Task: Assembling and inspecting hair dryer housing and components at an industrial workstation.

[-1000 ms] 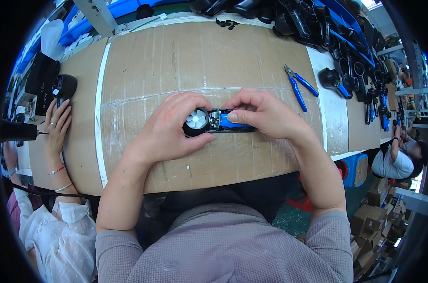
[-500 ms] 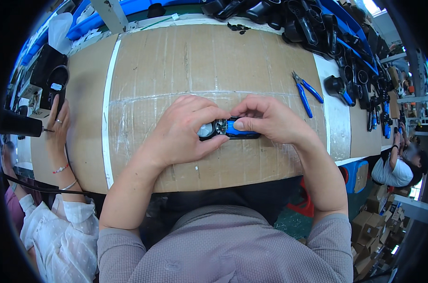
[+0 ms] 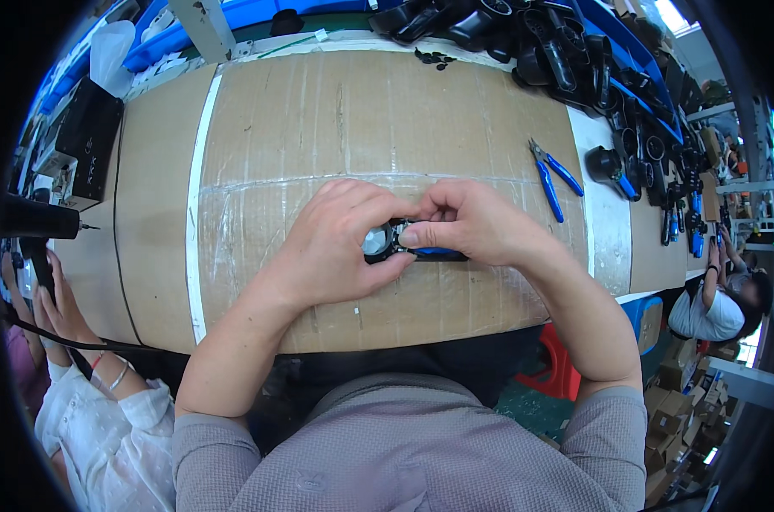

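Note:
Over the cardboard table cover (image 3: 404, 311), both hands close on a small black handheld device housing (image 3: 394, 247). It has a round clear end at the left and a blue part (image 3: 438, 252) inside, mostly covered by my right hand. My left hand (image 3: 340, 235) grips the round end between thumb and forefinger. My right hand (image 3: 468, 226) has its thumb pressed on the middle of the housing, with the fingers curled behind it. Small inner parts by the thumb are too fine to make out.
Blue-handled nippers (image 3: 550, 179) lie right of my hands. Beyond them is a black-and-blue device (image 3: 610, 171) near piled black housings (image 3: 566, 51). Small black pieces (image 3: 434, 58) lie at the back edge. At left are a black box (image 3: 88, 145), a powered screwdriver (image 3: 50, 219) and a co-worker's hand (image 3: 58, 303).
My right thumb has moved left from the blue part onto the housing's middle. The co-worker's hand has drawn back toward the lower left, and the black part it held no longer lies beside the box.

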{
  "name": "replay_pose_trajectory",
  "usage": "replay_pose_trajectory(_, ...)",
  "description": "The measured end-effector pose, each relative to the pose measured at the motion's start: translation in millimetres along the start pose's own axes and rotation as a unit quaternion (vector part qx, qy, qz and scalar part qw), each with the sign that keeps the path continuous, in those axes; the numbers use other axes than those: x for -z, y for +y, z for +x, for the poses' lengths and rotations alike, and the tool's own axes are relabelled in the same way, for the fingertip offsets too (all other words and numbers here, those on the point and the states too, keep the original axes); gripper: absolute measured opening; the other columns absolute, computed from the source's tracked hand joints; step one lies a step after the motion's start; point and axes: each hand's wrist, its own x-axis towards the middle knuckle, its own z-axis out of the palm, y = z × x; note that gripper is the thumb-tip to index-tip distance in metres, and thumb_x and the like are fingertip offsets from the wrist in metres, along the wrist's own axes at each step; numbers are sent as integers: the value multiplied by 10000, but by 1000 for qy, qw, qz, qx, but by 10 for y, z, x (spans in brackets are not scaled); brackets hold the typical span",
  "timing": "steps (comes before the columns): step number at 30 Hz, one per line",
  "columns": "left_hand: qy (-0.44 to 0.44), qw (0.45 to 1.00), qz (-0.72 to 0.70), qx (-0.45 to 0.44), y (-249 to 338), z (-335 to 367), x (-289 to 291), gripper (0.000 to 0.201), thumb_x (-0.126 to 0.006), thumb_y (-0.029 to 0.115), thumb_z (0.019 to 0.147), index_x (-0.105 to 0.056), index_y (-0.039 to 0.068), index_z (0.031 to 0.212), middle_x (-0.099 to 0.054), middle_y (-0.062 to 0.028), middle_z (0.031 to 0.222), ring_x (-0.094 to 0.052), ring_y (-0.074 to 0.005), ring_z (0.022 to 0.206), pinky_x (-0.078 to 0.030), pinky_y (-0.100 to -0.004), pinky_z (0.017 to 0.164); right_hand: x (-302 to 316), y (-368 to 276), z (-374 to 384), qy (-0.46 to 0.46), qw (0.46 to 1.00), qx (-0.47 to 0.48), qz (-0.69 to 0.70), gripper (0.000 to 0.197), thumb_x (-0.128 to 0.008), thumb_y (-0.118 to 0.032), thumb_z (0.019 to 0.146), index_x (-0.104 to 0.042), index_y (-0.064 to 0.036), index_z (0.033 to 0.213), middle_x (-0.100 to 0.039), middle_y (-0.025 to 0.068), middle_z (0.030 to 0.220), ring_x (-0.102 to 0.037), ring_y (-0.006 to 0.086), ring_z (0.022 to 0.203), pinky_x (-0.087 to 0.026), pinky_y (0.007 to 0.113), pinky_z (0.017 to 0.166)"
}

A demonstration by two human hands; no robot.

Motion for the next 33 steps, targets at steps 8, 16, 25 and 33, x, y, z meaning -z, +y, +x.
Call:
replay_pose_trajectory(8,-1,1000,1,9,-20,-33,9,346,-849,132,731,-707,107,1045,-707,-48,1000,-662,-247,975,-477,-378,1000,-50,206,-84,53,992,108,25,190,-811,-199,918,-731,-30,954,-639,32,818,-537,129,715,-443,261,642)
replay_pose_trajectory(16,-13,1000,2,7,-34,-47,0,391,-865,116,706,-706,85,1062,-715,-54,1016,-655,-253,981,-487,-373,991,-47,173,-96,43,996,59,42,152,-797,-149,922,-738,-20,978,-648,38,850,-553,128,735,-451,260,659)
replay_pose_trajectory(25,19,999,2,34,49,-20,-9,444,-856,145,732,-698,104,1145,-720,-56,1060,-664,-257,972,-480,-376,1002,-83,237,-123,68,992,63,85,136,-804,-119,915,-743,-15,978,-654,30,858,-553,119,735,-459,259,669)
replay_pose_trajectory(33,19,1000,-5,-6,55,31,58,416,-855,165,748,-711,109,1134,-715,-45,1056,-661,-255,975,-476,-373,1003,0,176,-120,52,993,51,91,143,-811,-131,915,-750,-20,983,-656,27,849,-553,115,732,-466,256,671)
